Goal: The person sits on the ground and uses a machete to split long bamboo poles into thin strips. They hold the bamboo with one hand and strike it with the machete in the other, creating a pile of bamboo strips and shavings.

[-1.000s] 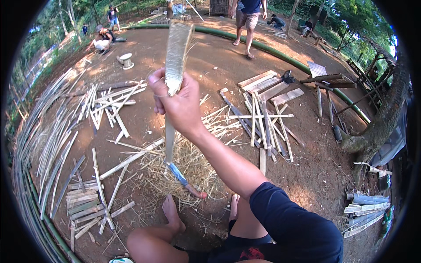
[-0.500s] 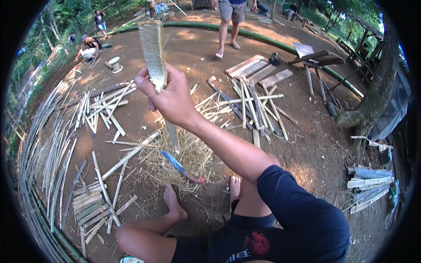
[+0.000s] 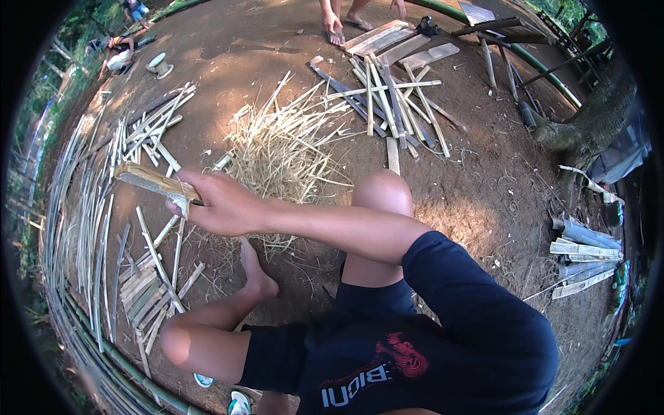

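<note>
My right hand [image 3: 223, 202] is closed around a split piece of bamboo [image 3: 153, 181], which points left from my fist. Its outer side is brownish, and a pale, rough edge shows near my fingers. My right arm reaches across in front of my bent knees, over a heap of pale bamboo shavings [image 3: 280, 155]. The far end of the piece lies in front of loose bamboo strips [image 3: 153, 131] on the ground. My left hand is out of view.
Long thin strips [image 3: 72, 228] and short slats [image 3: 144, 294] lie at left. Boards [image 3: 387, 41] and crossed strips [image 3: 394, 100] lie ahead, beside a person's foot [image 3: 335, 36]. A tree trunk [image 3: 591, 121] and split bamboo lengths [image 3: 588, 252] stand at right.
My right hand has swung down and left with the bamboo piece, turning it from upright to nearly level. The view has tipped downward. A blue-bladed knife on the shavings no longer shows.
</note>
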Demonstrator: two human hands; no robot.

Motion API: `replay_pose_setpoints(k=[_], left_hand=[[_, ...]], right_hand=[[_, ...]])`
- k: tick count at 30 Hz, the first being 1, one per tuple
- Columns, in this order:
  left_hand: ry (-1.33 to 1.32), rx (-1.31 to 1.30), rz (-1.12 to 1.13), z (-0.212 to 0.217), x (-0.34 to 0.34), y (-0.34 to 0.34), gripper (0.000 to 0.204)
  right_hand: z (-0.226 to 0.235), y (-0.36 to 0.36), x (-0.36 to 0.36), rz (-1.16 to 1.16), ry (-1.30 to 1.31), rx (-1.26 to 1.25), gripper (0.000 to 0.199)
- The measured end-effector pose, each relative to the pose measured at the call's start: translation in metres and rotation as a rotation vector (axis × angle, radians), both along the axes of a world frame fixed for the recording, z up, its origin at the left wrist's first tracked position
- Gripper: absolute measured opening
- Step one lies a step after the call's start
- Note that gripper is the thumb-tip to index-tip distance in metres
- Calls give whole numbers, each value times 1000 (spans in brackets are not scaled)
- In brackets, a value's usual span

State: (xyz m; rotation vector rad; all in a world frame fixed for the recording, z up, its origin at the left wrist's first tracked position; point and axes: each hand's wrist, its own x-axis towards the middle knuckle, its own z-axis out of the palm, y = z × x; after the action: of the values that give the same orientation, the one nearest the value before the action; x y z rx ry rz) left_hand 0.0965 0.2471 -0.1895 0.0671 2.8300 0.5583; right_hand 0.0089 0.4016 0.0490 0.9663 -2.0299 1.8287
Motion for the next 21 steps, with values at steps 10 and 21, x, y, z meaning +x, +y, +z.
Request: replay_pose_setpoints(k=[10,21], left_hand=[[32,46,305,166,-90,-12,108],[-10,135,439,192,-107,7,96]], right_hand=[[3,21,-2,-89,-107,-255,31],[11,53,-33,-95,-143,-398,29]])
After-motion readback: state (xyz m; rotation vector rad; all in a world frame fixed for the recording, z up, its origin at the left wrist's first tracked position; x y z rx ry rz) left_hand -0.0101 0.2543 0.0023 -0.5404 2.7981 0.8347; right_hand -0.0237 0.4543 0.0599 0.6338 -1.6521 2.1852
